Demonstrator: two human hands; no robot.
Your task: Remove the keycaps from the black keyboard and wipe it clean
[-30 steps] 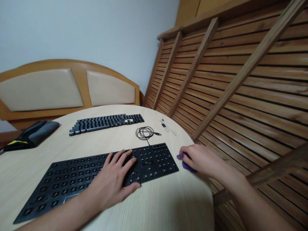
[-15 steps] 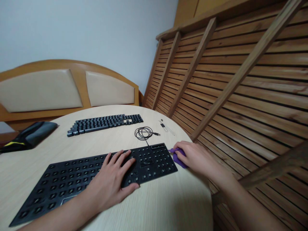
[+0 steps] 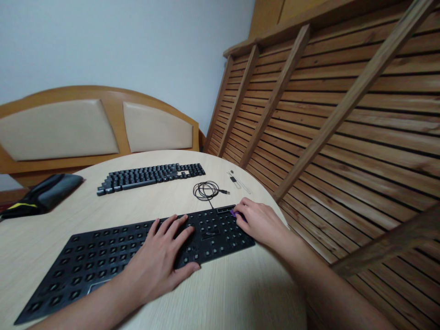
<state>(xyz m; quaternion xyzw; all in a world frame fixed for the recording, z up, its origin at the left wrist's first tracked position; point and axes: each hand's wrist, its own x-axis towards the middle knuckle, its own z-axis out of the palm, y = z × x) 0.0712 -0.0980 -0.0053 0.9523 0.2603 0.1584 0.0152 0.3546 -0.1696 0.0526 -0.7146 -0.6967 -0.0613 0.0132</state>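
A black keyboard base (image 3: 113,243) with its keycaps off lies across the near part of the round table (image 3: 233,288). My left hand (image 3: 165,252) rests flat on its middle, fingers spread and thumb at the near edge. At the base's right end, my right hand (image 3: 259,220) pinches a purple cloth (image 3: 234,213), most of it hidden under the fingers. The cloth touches the base near the indicator strip by the top right corner. A coiled black USB cable (image 3: 206,190) runs from the base's far edge.
Removed keycaps (image 3: 144,176) stand in keyboard order farther back. Right of the cable lie a wire keycap puller (image 3: 235,179) and a thin clear stick (image 3: 244,187). A dark folded pouch (image 3: 51,192) sits at the left. Wooden slats (image 3: 343,137) rise close on the right.
My right hand has moved left with the purple cloth, from beside the base onto its right end. My left hand has stayed in place.
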